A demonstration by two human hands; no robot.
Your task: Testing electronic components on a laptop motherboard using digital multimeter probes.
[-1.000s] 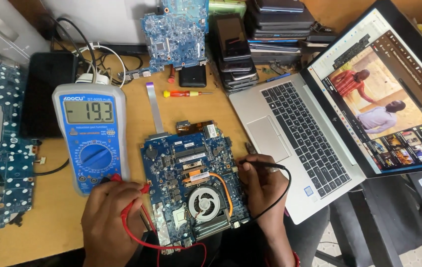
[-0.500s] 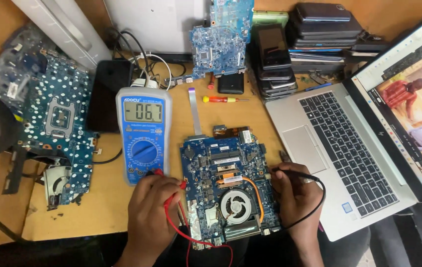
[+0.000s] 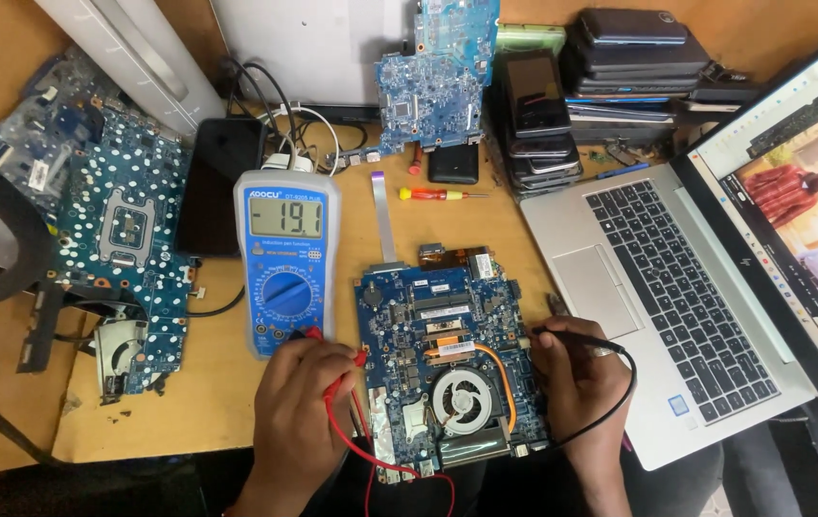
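On the counter (image 3: pixel 7 402), one blue board (image 3: pixel 443 369) with a round fan lies between two hands. Left hand (image 3: pixel 299 407): fingers closed on a red probe (image 3: pixel 359 358), tip at the board's left edge. Right hand (image 3: pixel 577 383): fingers closed on a black probe (image 3: pixel 562 335), tip at the right edge; the exact contact points probably sit too small to read. One blue meter (image 3: pixel 286 263) lies just left of the board, with red and black leads running from the probes. Three more boards show: one (image 3: pixel 126 249) at left, one faint behind it, one (image 3: pixel 433 81) at the top. One screwdriver (image 3: pixel 433 193) and one open laptop (image 3: pixel 687 297) sit to the right. Stacked phones (image 3: pixel 543 120) stand behind. Surface: bare orange-brown wood, cluttered, with a pale panel along the far edge.
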